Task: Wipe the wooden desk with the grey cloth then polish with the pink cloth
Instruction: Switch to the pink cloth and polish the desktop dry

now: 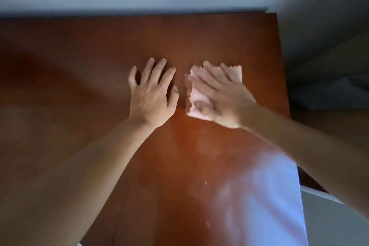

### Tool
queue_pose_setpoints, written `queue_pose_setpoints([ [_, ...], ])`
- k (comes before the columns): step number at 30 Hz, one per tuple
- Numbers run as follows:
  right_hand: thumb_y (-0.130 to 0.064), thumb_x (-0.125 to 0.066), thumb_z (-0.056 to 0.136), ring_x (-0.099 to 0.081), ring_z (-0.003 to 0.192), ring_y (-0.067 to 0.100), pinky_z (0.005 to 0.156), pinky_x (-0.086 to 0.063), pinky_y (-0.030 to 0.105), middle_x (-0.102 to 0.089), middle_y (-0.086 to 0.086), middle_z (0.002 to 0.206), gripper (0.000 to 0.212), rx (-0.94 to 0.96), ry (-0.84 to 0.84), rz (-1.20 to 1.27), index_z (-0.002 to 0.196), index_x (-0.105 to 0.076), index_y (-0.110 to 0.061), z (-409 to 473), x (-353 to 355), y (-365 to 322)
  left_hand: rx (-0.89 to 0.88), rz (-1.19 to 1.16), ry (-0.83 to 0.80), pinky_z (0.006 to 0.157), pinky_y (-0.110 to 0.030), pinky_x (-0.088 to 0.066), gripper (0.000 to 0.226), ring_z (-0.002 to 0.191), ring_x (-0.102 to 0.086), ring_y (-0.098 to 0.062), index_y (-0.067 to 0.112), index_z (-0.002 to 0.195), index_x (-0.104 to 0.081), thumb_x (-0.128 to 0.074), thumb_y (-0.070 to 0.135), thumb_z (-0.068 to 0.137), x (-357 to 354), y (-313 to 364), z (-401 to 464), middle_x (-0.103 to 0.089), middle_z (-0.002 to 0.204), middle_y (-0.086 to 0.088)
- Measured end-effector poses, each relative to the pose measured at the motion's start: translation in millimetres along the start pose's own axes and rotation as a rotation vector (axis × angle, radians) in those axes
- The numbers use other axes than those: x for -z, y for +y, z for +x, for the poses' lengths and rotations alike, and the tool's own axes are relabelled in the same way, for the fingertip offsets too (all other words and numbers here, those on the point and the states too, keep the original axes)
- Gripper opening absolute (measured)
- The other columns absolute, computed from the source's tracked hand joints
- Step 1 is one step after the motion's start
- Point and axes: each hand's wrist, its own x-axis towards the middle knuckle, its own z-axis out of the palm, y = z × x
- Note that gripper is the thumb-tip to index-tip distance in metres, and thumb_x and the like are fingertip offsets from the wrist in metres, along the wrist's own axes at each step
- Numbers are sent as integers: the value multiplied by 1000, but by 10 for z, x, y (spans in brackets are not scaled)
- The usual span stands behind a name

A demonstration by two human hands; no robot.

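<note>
Palm down, your right hand [221, 98] lies flat on the folded pink cloth [201, 94], fingers spread and pressing it to the wooden desk [99, 56] right of centre toward the far side. Your left hand [152, 94] rests open and empty on the bare wood just beside the cloth. Near the right edge sit a few pale specks [203, 180], perhaps crumbs, though blur hides what they are.
</note>
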Motion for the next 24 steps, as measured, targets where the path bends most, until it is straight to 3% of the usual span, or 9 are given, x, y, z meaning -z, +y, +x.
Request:
queue_pose_setpoints([
  [7,-58,-12,104,2,158,23,127,1,48,-3,-2,172,69,-202,103,61,164,-7,-26,616,312,816,207,-83,-89,123,-60,-10,60,155,-11,-44,22,152,-42,-31,43,98,-127,681,106,-27,167,-9],
  [10,-60,-7,102,0,158,24,127,-1,50,-5,0,172,72,-183,116,66,164,-8,-25,463,220,749,189,-42,-88,123,-61,-10,59,155,-12,-42,24,154,-41,-30,46,100,-177,761,95,-28,167,-7],
  [16,-61,-9,105,-2,158,23,127,-6,50,-7,1,171,69,37,58,-18,164,-10,-25,-130,23,797,189,-16,-87,123,-62,-14,58,154,-16,-44,23,152,-43,-35,46,99,-181,758,92,-32,165,-8],
  [18,-64,-4,103,2,158,22,127,-3,49,-3,0,172,70,11,55,-14,163,-6,-28,57,120,1011,190,-11,-96,122,-62,-15,59,154,-17,-44,23,152,-44,-35,47,98,-184,762,106,-32,165,-8],
  [24,-59,-15,101,-5,158,25,126,-4,48,-13,2,171,72,-154,113,42,164,-16,-25,472,325,1557,185,-3,-76,121,-62,-16,59,153,-20,-45,23,150,-44,-36,48,98,-208,750,119,-34,164,-8],
])
